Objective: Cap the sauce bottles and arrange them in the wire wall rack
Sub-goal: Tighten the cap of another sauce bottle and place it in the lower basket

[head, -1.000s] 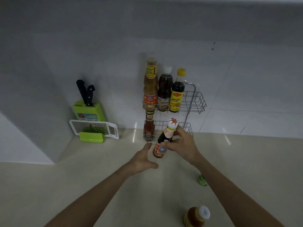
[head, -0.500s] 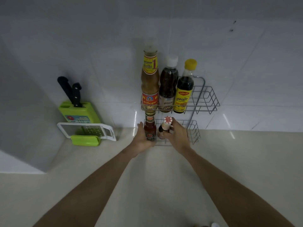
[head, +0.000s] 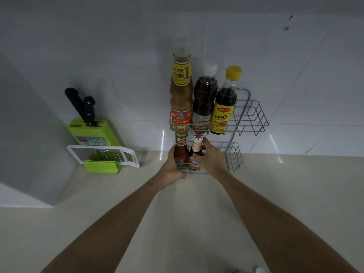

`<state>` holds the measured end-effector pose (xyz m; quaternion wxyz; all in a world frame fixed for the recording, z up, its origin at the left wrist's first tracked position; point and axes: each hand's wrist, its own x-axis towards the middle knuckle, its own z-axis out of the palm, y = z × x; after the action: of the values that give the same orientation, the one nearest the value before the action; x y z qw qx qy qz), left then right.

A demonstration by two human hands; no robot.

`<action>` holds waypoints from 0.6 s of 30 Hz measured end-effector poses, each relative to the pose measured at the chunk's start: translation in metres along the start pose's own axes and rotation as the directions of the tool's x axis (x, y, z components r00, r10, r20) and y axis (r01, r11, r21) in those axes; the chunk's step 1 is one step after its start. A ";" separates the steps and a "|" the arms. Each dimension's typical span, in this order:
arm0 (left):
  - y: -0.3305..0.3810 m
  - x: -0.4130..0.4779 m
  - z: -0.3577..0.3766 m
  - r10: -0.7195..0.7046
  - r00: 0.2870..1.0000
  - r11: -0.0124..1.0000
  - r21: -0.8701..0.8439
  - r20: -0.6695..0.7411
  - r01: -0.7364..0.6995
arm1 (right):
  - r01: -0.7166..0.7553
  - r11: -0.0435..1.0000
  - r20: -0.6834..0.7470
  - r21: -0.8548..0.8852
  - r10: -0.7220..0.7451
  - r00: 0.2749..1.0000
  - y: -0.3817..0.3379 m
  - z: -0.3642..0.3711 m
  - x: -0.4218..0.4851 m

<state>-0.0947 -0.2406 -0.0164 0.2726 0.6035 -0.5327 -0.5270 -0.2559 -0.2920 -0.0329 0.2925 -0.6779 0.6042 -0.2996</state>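
A two-tier wire rack hangs on the white tiled wall. Its upper basket holds a tall tan sauce bottle, a dark bottle with a white cap and a dark bottle with a yellow cap. In the lower basket stand a red sauce bottle and a small dark bottle with a red-and-white cap. My right hand grips the small dark bottle. My left hand is wrapped around the red sauce bottle and the basket's left front corner.
A green knife block with two black-handled knives stands at the left against the wall, with a white-framed grater leaning on it. A white bottle cap shows at the bottom edge. The right halves of both baskets hold nothing.
My right hand carried the small dark bottle from above the counter into the lower basket beside the red bottle. My left hand moved forward onto the red bottle. The view came closer to the rack.
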 end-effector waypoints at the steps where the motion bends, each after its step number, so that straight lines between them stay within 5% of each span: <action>1: 0.000 0.000 0.000 -0.002 1.000 1.000 0.002 0.002 0.002 | -0.003 1.000 0.000 -0.006 0.003 1.000 0.001 0.001 0.000; 18: 0.000 -0.004 -0.001 -0.023 1.000 0.999 0.037 -0.017 0.024 | -0.090 0.993 0.205 0.072 0.073 0.976 0.005 0.003 -0.003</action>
<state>-0.0935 -0.2371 -0.0151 0.2596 0.6190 -0.5331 -0.5150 -0.2570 -0.2897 -0.0386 0.3914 -0.6672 0.5861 -0.2411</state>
